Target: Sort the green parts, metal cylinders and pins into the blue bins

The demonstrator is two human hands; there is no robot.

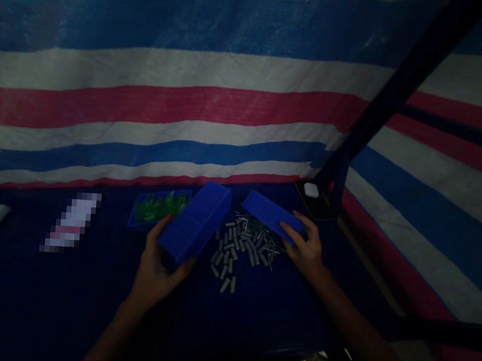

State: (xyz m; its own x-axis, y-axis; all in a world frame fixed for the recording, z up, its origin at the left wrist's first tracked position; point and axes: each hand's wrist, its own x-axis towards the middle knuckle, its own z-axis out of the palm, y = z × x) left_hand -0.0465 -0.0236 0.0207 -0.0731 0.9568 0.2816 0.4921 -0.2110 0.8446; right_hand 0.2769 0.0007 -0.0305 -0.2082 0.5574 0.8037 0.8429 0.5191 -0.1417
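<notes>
My left hand (160, 265) is wrapped round a blue plastic bin (198, 218), which is tilted with its ribbed outer side towards me. A second, smaller-looking blue bin (269, 212) is tipped over in my right hand (306, 247), fingers on its near end. On the dark blue tabletop between my hands lies a loose pile of small grey cylinders (230, 250). Thin shiny metal pins or wires (271, 248) are heaped at the pile's right, partly beneath the right bin. The insides of both held bins are hidden.
A shallow blue tray (130, 221) with green pieces (153, 207) stands behind my left hand. Farther left is a pixelated pale packet or card (73, 222). A white case (311, 190) sits on a dark flat object at back right, near a frame post (338, 192). Striped sheeting encloses the table.
</notes>
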